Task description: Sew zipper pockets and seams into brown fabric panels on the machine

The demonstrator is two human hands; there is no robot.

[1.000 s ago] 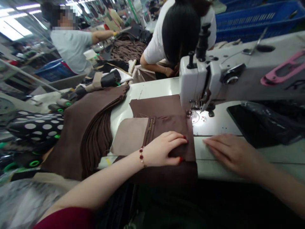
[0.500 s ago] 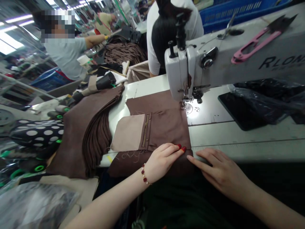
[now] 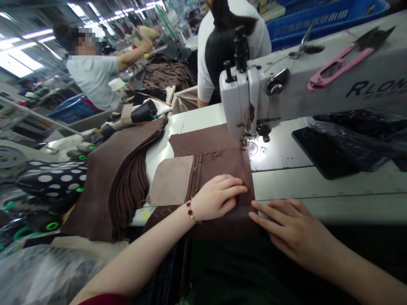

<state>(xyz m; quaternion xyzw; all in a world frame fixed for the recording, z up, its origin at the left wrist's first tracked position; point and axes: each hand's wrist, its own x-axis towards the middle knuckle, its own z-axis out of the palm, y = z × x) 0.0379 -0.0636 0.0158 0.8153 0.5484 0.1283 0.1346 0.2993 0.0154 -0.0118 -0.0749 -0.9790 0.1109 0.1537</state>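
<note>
My left hand [image 3: 218,197] lies on a brown fabric panel [image 3: 219,159], pressing it to the sewing table with its fingers together. A metal zipper [image 3: 195,176] runs down the panel beside a beige fabric patch [image 3: 170,180]. My right hand [image 3: 286,224] has its fingers spread and its fingertips at the panel's right edge, over the table's near edge. The panel's far corner lies by the presser foot [image 3: 246,143] of a white sewing machine head [image 3: 238,95]. Its lowest part hangs past the table edge in shadow.
A pile of pleated brown fabric pieces [image 3: 127,186] lies left of the panel. Pink thread snips [image 3: 340,63] rest on the machine arm, and a black plastic bag [image 3: 356,140] lies to the right. Co-workers [image 3: 92,76] sit beyond, near blue crates [image 3: 318,23].
My right hand has moved left and toward me, from the table to the panel's edge. My left hand and the panel sit nearer the table's near edge than a second ago.
</note>
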